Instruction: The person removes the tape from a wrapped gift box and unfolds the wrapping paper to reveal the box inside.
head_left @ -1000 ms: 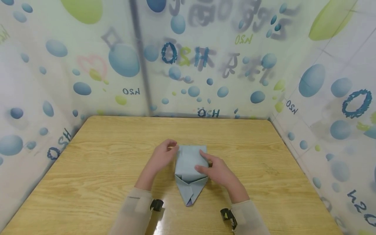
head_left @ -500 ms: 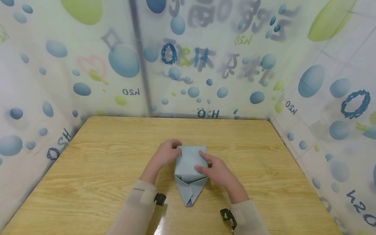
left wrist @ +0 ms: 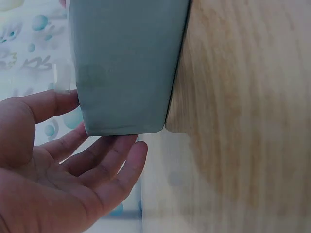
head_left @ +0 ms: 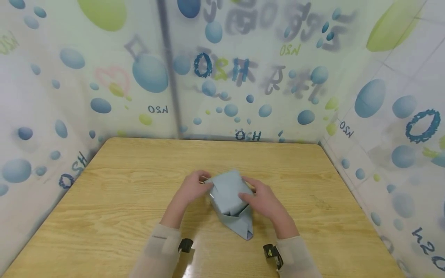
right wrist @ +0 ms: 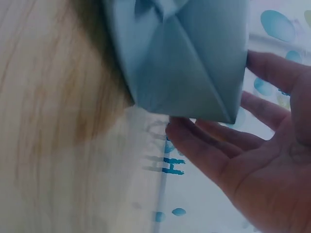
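A box-shaped parcel wrapped in pale blue paper (head_left: 229, 193) sits on the wooden table, turned at an angle. Its folded paper flap (head_left: 240, 224) narrows to a point toward the person. At the parcel's far left corner, my left hand (head_left: 194, 188) grips it with thumb and fingers. My right hand (head_left: 263, 199) holds the right side, thumb on the top face. The left wrist view shows a smooth parcel side (left wrist: 129, 68) with a clear strip (left wrist: 62, 77) sticking out at its edge. Diagonal creases cross the parcel end (right wrist: 189, 77) in the right wrist view.
The wood-grain table (head_left: 132, 162) runs back to a wall (head_left: 139, 127) printed with blue and green drops and lettering. Similar walls flank both sides. A black wrist camera (head_left: 185, 245) sits on the left wrist, another black camera (head_left: 269, 251) on the right.
The parcel has turned between the hands, its pointed flap swinging from straight toward the person to the right. Both hands have shifted slightly with it.
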`<state>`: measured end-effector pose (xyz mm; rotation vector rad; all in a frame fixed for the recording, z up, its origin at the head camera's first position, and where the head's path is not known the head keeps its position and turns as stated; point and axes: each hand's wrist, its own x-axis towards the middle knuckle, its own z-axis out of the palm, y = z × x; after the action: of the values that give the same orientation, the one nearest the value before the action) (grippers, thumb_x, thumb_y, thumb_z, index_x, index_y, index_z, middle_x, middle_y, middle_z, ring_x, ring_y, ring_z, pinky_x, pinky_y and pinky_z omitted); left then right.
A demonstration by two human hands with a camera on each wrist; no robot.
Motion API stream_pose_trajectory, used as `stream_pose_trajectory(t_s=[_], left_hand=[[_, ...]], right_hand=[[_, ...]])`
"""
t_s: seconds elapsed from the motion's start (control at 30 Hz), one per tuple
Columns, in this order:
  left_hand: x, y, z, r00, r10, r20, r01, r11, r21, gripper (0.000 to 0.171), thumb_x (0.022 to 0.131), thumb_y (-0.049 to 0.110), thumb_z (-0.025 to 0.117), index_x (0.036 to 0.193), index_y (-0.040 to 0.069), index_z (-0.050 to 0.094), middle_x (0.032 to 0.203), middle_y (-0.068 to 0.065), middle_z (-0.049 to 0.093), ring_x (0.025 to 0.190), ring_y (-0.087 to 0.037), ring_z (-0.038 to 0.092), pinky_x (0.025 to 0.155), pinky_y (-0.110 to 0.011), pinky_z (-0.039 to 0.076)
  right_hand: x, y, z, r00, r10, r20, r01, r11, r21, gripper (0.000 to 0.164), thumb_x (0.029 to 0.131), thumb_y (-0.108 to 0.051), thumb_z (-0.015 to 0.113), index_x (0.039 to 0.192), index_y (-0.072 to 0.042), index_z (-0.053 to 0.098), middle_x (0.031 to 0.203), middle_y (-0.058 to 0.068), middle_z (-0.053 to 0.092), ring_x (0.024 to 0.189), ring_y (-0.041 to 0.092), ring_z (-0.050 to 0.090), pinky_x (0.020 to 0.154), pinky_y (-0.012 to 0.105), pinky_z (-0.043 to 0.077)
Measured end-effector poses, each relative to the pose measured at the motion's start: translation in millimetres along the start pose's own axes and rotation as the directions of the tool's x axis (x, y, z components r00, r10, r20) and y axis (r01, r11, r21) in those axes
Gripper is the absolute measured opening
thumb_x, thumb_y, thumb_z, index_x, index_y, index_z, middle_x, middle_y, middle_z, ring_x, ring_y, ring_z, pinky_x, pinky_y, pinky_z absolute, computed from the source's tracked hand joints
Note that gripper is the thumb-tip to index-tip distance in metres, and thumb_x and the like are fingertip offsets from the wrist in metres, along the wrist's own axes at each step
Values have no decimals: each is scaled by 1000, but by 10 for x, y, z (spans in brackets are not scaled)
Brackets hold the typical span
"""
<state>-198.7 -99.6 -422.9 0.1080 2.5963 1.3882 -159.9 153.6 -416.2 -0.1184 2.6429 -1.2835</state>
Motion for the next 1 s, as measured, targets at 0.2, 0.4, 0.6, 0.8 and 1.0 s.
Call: stream_pose_trajectory(t_s=[0.2, 0.4, 0.6, 0.8, 1.0], left_hand=[[-148, -43, 41, 1000, -15, -27, 15, 1000, 7, 47, 102, 23, 68, 143, 1, 59, 139, -26, 66, 120, -40, 69, 92, -49, 62], [-271, -16, 93, 999, -30, -35, 31, 999, 28, 56, 104, 26, 66, 150, -1, 52, 144, -29, 63, 128, -44, 66, 99, -55, 60], [-337, 15, 146, 999, -51, -18, 51, 999, 2, 63, 102, 27, 71, 152, -4, 49, 140, -31, 65, 124, -43, 69, 97, -54, 61], [-374, 44, 170, 998, -65, -7, 65, 998, -20, 62, 101, 26, 71, 151, -4, 50, 136, -30, 67, 120, -40, 71, 94, -52, 62], [-423, 42, 169, 998, -60, -16, 59, 997, -48, 56, 102, 21, 61, 151, -4, 51, 138, -30, 66, 121, -42, 70, 93, -52, 63]], right_hand=[[-18, -38, -22, 998, -54, -34, 51, 996, -74, 59, 105, -24, 66, 160, -10, 48, 166, 20, 44, 153, 43, 44, 121, 63, 42], [-49, -96, -20, 998, -59, -35, 56, 993, -101, 59, 106, -27, 67, 159, -12, 49, 171, 25, 34, 158, 47, 33, 125, 67, 34], [-56, -105, 16, 997, -65, -43, 61, 994, -94, 54, 106, -27, 67, 157, -14, 53, 170, 26, 35, 158, 48, 34, 125, 67, 33], [-54, -80, 40, 995, -93, -47, 90, 994, -69, 52, 106, -25, 66, 156, -13, 55, 167, 23, 43, 149, 45, 49, 121, 62, 42], [-44, -69, 72, 995, -87, -54, 83, 995, -63, 49, 107, -25, 66, 154, -16, 57, 166, 22, 45, 150, 43, 50, 122, 61, 41]])
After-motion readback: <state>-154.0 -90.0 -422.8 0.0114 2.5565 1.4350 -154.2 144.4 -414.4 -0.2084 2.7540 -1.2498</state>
